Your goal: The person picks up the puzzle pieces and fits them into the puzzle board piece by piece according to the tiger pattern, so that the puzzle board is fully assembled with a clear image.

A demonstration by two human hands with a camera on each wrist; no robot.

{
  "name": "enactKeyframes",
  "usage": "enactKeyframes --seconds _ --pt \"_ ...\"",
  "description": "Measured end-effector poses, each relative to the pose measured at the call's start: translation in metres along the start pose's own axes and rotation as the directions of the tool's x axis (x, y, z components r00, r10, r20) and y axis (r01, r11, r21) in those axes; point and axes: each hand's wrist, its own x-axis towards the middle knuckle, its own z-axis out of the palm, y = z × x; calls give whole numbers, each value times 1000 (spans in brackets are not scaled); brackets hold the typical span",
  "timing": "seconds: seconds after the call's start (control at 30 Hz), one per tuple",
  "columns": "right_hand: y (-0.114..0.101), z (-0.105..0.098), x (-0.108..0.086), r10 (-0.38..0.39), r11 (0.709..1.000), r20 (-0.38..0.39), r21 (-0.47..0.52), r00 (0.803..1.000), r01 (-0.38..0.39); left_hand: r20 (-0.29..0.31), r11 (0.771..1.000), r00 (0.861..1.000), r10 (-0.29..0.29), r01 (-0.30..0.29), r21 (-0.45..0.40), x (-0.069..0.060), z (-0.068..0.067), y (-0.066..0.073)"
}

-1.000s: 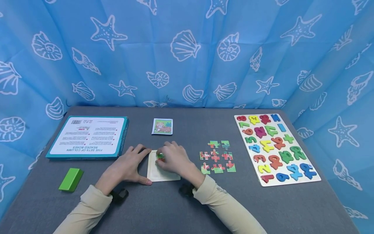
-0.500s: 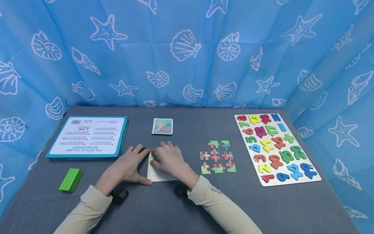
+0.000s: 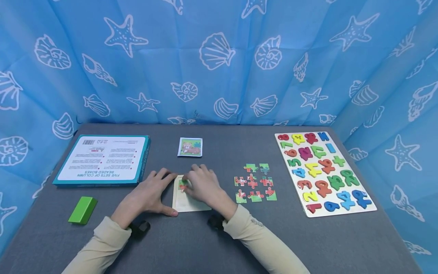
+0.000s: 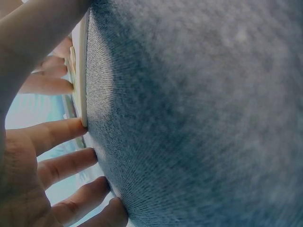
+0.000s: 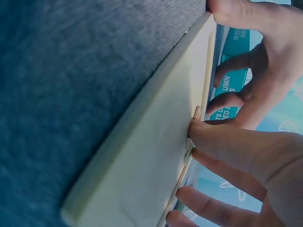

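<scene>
One puzzle piece (image 3: 182,187), green and red, lies inside the upper left part of one pale tray (image 3: 196,206), near its left rim. The right hand (image 3: 205,186) pinches this piece between thumb and fingertips, hiding part of it and the tray's upper right side. The left hand (image 3: 145,196) is spread at the tray's left edge: its thumb at the near corner, its forefinger touching the far corner.

Eight more pieces (image 3: 252,184) lie apart to the right of the tray — two in the far row, three in the middle, three in the near row. One card (image 3: 190,147) with an animal picture lies just beyond the tray.

Well to the tray's right is one white board (image 3: 325,214) of colourful numbers and signs; its left column holds eight figures, 1 to 8.

To the tray's left, past the left hand, are one green block (image 3: 82,210) and, farther back, one teal-edged box (image 3: 100,158). The box reads, upside down, "FIVE SETS OF COLUMN BEADED BOXES" — its smaller print is too tiny to read, beside a barcode. Behind everything hangs a blue curtain (image 3: 239,23) with white shells and starfish.
</scene>
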Motion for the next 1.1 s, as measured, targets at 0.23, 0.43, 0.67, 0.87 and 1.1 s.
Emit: enactKeyframes --seconds 0.23,0.43,0.67,0.87,1.1 --pt "-1 3 5 3 1000 -32 19 999 -2 -6 1000 1000 4 -4 -2 -1 1 0" --pt "-1 4 8 -3 1000 -55 26 999 4 5 1000 1000 -4 4 -9 -1 1 -1" --pt "1 4 9 7 999 -52 47 999 -5 5 1000 1000 11 -11 -15 -2 1 0" --pt "3 4 9 8 998 -58 58 998 -5 26 999 1000 10 -9 -35 -3 -1 1" --pt "5 5 8 8 998 -41 60 999 -6 45 999 999 5 -3 -42 -4 -1 2"
